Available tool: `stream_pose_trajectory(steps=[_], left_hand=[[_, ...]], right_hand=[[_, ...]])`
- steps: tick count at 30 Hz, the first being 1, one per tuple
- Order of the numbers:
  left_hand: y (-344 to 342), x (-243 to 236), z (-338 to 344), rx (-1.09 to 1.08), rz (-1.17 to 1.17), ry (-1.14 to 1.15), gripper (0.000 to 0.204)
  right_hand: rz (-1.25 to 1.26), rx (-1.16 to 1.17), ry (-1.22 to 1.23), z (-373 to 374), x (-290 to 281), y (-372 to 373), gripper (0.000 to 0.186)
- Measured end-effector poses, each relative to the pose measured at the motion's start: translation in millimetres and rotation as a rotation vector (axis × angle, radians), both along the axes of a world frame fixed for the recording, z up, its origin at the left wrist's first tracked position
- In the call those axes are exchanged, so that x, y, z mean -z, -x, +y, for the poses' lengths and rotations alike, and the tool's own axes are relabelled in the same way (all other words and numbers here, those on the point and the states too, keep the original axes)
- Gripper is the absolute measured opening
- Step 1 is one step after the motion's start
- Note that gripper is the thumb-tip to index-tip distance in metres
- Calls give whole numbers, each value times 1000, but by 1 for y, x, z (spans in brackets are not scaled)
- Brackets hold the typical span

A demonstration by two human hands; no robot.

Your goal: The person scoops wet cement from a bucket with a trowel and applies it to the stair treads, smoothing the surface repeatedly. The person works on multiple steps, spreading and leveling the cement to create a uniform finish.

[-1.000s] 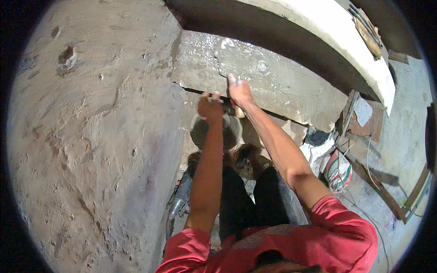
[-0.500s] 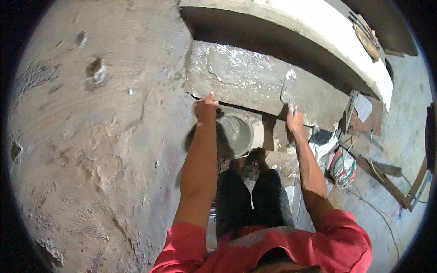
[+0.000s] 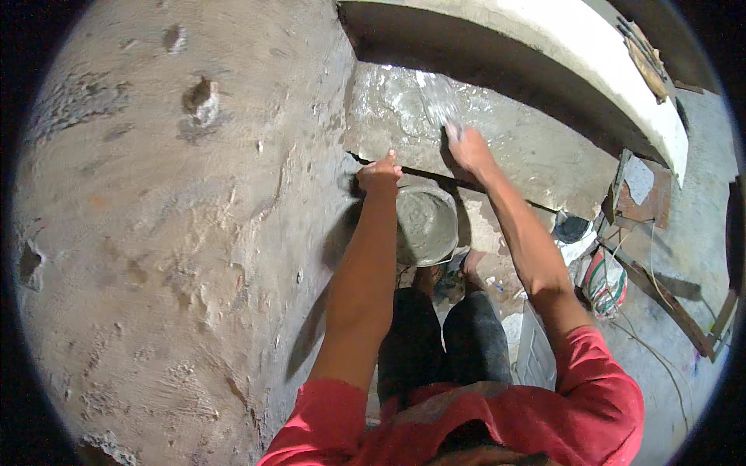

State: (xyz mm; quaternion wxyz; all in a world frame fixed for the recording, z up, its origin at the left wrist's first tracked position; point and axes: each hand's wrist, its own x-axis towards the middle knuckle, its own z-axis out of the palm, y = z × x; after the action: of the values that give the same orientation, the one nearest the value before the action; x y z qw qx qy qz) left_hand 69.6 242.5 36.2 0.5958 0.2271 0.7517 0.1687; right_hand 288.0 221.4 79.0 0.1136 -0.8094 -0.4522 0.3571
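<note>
R hand [image 3: 466, 147] is clenched on a trowel [image 3: 439, 97], handle mostly hidden in the fist; blade is blurred & pts away, just beyond the fingers, over a wet patch [image 3: 388, 101] on the ledge [image 3: 544, 159]. One digit seems to lie fwd toward the blade, prob. to steer its angle. Arm is reached well out, presumably b/c the wet area runs back under the curved slab [image 3: 606, 62], which overhangs past both hands & likely limits how high the tool can lift. L hand [image 3: 379, 172] has no tool visible; it's at the ledge's front lip, near the wall [image 3: 194, 272] to its L, fingers partly curled. Can't tell if it's gripping the lip or only resting there; either way, prob. a brace for the lean. Bucket [image 3: 455, 225] sits just below & R of L hand, btwn the forearms, w/ grey mix [image 3: 423, 217] inside. That spot puts it in front of the feet [image 3: 472, 264] & w/in short reach of either hand, so handy w/o a step. Dark bowl [image 3: 571, 227] & striped bag [image 3: 604, 281] lie R of the R forearm, apart from both hands, seemingly out of the arm's way. Long tools [image 3: 645, 58] rest on the slab, well off to R hand's far R.
</note>
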Motion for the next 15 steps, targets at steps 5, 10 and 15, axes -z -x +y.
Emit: stream_pose_trajectory(steps=[5, 10, 15], left_hand=[[-10, -5, 8, -272, -94, 179, 36], [-5, -14, 8, -324, -212, 178, 39], [-4, -14, 11, -210, -193, 231, 48]], right_hand=[[120, 117, -155, -115, -30, -8, 60], [545, 733, -7, -82, -28, -10, 59], [558, 311, 159, -4, -15, 59, 56]])
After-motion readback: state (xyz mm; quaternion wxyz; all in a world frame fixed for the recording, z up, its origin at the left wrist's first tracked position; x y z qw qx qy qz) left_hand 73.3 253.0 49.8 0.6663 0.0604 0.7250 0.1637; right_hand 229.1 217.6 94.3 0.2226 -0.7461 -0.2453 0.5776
